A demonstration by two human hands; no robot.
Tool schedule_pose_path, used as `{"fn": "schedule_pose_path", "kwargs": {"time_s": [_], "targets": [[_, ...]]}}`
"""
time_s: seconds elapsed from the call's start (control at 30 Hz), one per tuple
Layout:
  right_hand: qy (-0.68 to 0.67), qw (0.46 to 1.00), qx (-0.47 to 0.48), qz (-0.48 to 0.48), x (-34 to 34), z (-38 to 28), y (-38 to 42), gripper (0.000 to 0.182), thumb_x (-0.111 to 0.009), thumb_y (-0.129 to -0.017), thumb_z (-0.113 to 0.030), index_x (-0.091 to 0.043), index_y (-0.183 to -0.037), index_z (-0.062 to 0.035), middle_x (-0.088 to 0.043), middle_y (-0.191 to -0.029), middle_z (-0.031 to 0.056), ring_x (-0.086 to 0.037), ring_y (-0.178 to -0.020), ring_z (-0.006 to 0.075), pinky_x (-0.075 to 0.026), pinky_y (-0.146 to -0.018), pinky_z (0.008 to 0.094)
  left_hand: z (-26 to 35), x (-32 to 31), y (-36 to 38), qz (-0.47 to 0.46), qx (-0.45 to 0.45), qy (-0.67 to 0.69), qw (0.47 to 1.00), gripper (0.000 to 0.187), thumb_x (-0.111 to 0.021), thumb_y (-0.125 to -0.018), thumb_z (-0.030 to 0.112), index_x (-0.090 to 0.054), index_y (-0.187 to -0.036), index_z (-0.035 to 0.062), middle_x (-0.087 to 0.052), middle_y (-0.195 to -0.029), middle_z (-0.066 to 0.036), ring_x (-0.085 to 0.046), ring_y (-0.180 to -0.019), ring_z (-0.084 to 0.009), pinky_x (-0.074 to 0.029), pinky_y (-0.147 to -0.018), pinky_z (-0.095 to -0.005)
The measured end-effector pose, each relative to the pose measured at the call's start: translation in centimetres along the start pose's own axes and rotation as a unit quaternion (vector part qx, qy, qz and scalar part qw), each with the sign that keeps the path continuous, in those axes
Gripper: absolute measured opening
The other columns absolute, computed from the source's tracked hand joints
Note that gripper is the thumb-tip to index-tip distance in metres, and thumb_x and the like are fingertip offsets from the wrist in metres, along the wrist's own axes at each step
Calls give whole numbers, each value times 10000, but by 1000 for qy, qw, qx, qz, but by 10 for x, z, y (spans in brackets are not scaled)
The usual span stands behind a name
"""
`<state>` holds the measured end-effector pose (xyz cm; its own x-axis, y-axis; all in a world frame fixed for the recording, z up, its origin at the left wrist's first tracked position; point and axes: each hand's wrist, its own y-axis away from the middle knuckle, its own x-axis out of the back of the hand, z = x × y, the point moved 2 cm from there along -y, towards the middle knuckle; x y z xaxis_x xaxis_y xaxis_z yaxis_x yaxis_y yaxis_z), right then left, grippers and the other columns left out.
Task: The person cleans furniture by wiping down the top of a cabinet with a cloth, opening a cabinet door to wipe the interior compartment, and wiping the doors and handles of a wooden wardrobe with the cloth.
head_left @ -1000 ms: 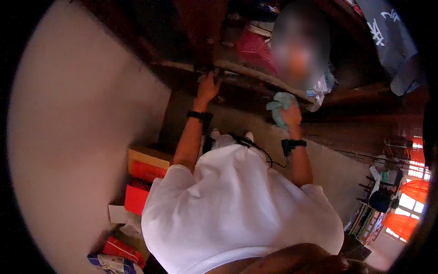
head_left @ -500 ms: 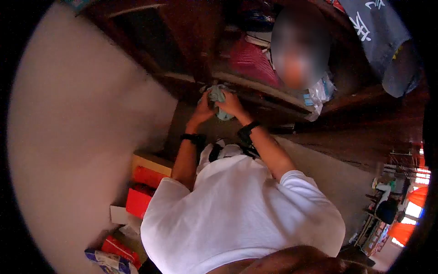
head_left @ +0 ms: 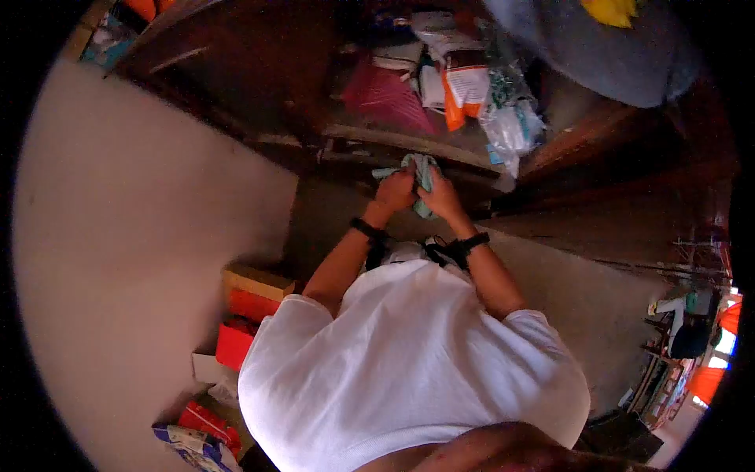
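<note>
A crumpled pale green cloth (head_left: 425, 206) is bunched between my two hands, low in front of the wooden cabinet edge (head_left: 409, 140). My left hand (head_left: 396, 189) is closed on its left side, with a bit of cloth sticking out beyond the fingers. On the right side, my right hand (head_left: 442, 194) grips the same cloth. Both hands are close together, and the fingertips are partly hidden in the folds.
Above the edge, the cabinet holds a pink patterned item (head_left: 389, 98), an orange and white packet (head_left: 465, 90) and a clear plastic bag (head_left: 511, 130). Grey fabric (head_left: 598, 55) hangs at upper right. Red boxes (head_left: 234, 344) stand at lower left beside the wall (head_left: 149, 236).
Both hands and the cloth have moved right in the view. The cabinet contents have shifted left, and the cloth's folds have changed shape.
</note>
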<state>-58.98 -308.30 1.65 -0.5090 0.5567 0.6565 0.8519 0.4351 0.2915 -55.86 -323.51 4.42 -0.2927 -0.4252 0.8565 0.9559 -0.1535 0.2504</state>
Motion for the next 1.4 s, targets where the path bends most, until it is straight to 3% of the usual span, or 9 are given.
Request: {"fn": "schedule_pose_path", "kwargs": {"time_s": [0.1, 0.23, 0.47, 0.63, 0.83, 1.03, 1.1, 1.2, 1.4], "targets": [[-41, 981, 131, 140, 5, 82, 9, 707, -646, -880, -320, -340, -1438, -14, -489, -1360, 247, -504, -1229, 391, -454, -975, 447, 54, -17, -20, -3, 2, 11, 1000, 800, -714, -720, 172, -345, -1390, -60, -607, -1076, -246, -622, -944, -402, -531, -770, -470], [-91, 990, 76, 72, 84, 62, 79, 680, -682, -861, -245, -359, -1416, -19, -497, -1328, 251, -505, -1194, 408, -438, -979, 455, 77, -59, -46, 68, -26, -20, 997, 657, -680, -755, 150, -407, -1318, -49, -611, -1071, -220, -623, -949, -389, -523, -778, -474], [179, 941, 270, 97, 97, 99, 86, 796, -744, -736, -111, -361, -1433, -83, -460, -1198, 222, -473, -1111, 408, -434, -949, 459, 91, -49, -17, 229, 31, 89, 969, 397, -639, -785, 168, -561, -1149, 31, -625, -1075, -199, -627, -924, -378, -520, -764, -472], [184, 920, 344, 31, 63, 36, 52, 791, -704, -751, -62, -327, -1446, -80, -353, -1375, 250, -384, -1261, 431, -408, -1016, 463, 25, -31, 5, 252, 161, 86, 950, 383, -664, -775, 179, -622, -1131, 43, -651, -999, -185, -631, -888, -376, -519, -736, -480], [271, 888, 370, -18, 14, -27, 13, 654, -687, -801, -153, -394, -1368, -10, -333, -1412, 258, -367, -1290, 436, -415, -1020, 473, -60, -33, 11, 475, 203, 137, 845, 424, -648, -824, 196, -577, -1198, 8, -607, -1105, -232, -612, -924, -409, -505, -772, -480], [285, 914, 288, -8, 34, -11, 21, 566, -709, -793, -221, -484, -1252, 21, -352, -1385, 274, -399, -1264, 431, -446, -987, 463, -32, -75, 2, 395, 151, 249, 871, 520, -611, -858, 116, -450, -1346, 35, -610, -1044, -269, -602, -921, -433, -489, -820, -487], [306, 916, 258, -16, 34, -14, 24, 562, -718, -786, -243, -496, -1227, 25, -367, -1367, 279, -408, -1257, 427, -461, -966, 466, -18, -66, 12, 304, 5, 389, 869, 527, -589, -865, 93, -438, -1370, 114, -624, -1014, -253, -613, -903, -410, -490, -812, -455], [385, 900, 203, 1, 19, -37, 19, 535, -739, -759, -318, -578, -1123, 39, -435, -1296, 280, -441, -1228, 421, -508, -875, 479, -42, -53, 21, 260, -55, 403, 876, 542, -561, -859, 58, -434, -1375, 169, -632, -1041, -225, -628, -904, -372, -486, -801, -423], [450, 880, 127, -89, -28, -87, -29, 477, -719, -774, -358, -650, -1049, 26, -474, -1291, 306, -500, -1167, 445, -501, -872, 485, -115, -40, 22, 173, -29, 393, 903, 524, -528, -859, 61, -447, -1366, 166, -635, -1042, -221, -628, -877, -322, -488, -788, -405]]}}
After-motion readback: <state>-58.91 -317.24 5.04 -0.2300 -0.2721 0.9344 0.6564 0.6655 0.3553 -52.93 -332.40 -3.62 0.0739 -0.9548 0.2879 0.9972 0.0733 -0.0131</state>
